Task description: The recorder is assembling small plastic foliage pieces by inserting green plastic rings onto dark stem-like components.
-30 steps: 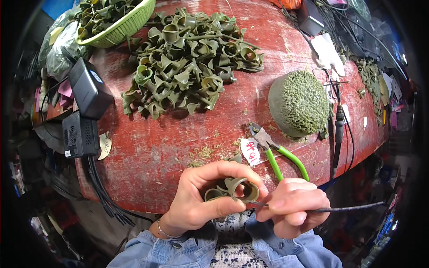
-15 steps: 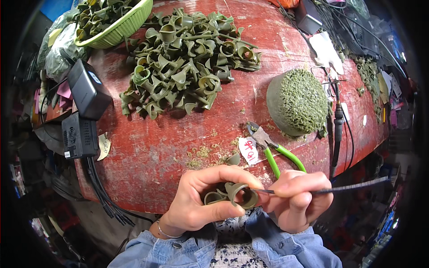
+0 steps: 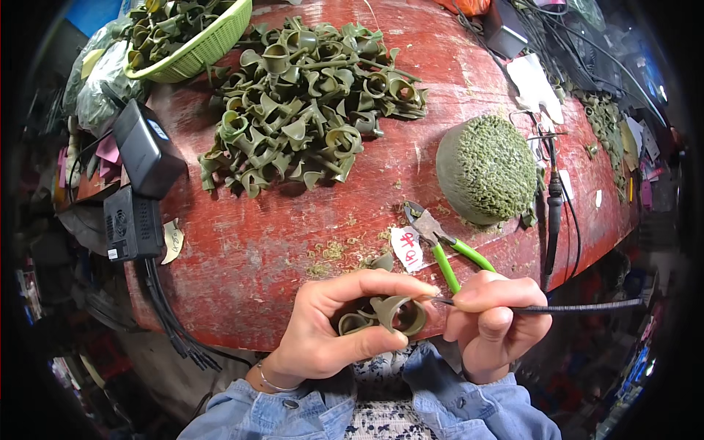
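Observation:
My left hand (image 3: 330,323) is closed round an olive-green moulded piece (image 3: 402,317) with flared, cup-like openings. One opening faces right, between my thumb and forefinger. My right hand (image 3: 499,319) pinches a slim dark rod-shaped tool (image 3: 579,307) with a thin tip. That tip points left and meets the upper rim of the opening by my left fingertips; whether it cuts in, I cannot tell. Just beyond my hands lie green-handled cutting pliers (image 3: 444,249) with their jaws pointing away, and a small white paper tag (image 3: 407,248) beside them.
A heap of similar green pieces (image 3: 301,103) covers the far middle of the red table (image 3: 242,249). A light-green basket (image 3: 198,55) of pieces stands far left, near black boxes (image 3: 143,158) with cables. On the right are a tub heaped with green shavings (image 3: 491,169) and a corded black-handled tool (image 3: 555,213).
The tool in my right hand has shifted slightly, its tip now higher on the rim near my left fingertips. My left hand has tilted the piece a little.

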A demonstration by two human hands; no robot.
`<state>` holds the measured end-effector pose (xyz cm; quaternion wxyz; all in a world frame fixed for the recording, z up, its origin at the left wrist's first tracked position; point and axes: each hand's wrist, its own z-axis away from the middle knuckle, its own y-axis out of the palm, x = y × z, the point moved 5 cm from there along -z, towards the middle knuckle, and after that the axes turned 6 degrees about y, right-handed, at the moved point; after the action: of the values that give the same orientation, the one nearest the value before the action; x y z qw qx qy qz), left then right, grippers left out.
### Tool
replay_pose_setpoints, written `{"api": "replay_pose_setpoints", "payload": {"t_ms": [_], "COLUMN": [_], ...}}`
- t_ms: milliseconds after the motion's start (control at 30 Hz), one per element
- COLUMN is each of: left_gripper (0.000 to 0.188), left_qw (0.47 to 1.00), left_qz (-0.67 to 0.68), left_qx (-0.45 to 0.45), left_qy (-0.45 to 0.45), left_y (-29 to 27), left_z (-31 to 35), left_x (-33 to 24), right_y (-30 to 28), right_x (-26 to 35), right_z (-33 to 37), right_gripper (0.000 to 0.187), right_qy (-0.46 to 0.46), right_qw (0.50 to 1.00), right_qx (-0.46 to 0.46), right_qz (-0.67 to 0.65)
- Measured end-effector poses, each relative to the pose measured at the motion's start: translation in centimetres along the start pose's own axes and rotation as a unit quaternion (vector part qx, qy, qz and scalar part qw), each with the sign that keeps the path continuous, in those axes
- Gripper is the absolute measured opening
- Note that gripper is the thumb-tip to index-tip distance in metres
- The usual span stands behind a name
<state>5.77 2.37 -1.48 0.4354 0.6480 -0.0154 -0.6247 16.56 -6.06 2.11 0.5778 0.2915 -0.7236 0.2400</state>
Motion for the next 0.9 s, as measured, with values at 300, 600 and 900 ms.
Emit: {"api": "replay_pose_setpoints", "payload": {"t_ms": [300,600,900], "left_gripper": [0.041,0.04,0.039], "left_qw": [0.999,0.991,0.991], "left_qz": [0.019,-0.009,-0.095], "left_qx": [0.031,0.133,0.066], "left_qy": [0.006,0.01,0.067], "left_y": [0.1,-0.4,-0.4], "left_z": [0.2,0.0,-0.2], "left_x": [0.2,0.0,-0.5], "right_y": [0.0,0.9,0.8], "right_x": [0.6,0.1,0.3], "right_z": [-0.1,0.0,0.4], "right_gripper": [0.022,0.021,0.024], "right_qy": [-0.098,-0.055,-0.101], "right_qw": [0.972,0.974,0.98], "right_qx": [0.201,0.204,0.17], "right_qz": [-0.073,-0.081,0.019]}}
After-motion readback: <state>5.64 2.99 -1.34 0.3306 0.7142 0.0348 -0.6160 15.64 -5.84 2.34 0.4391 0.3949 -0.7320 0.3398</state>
